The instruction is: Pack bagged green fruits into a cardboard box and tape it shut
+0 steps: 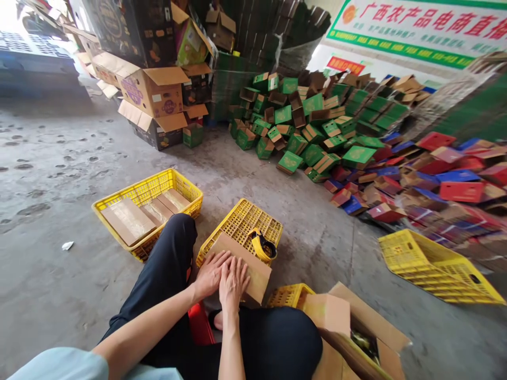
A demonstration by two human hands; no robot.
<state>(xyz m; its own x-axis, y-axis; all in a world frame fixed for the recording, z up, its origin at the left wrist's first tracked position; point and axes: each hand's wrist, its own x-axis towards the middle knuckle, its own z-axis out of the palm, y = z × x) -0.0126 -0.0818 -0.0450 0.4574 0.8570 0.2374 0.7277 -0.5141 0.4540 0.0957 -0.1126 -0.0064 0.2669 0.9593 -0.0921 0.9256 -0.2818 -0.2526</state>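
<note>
Cardboard box [256,275] sits directly under both hands' flat, slightly spread fingers, pinching nothing, long axis running far-left to near-right beneath them; left hand [212,272] covers its left part, right hand [233,281] is nearer its bare right end and the tape dispenser [258,245] ahead-right.

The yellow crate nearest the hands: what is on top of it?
A tape dispenser and a cardboard box, which the left hand and right hand touch. What the box covers of the crate cannot be seen.
</note>
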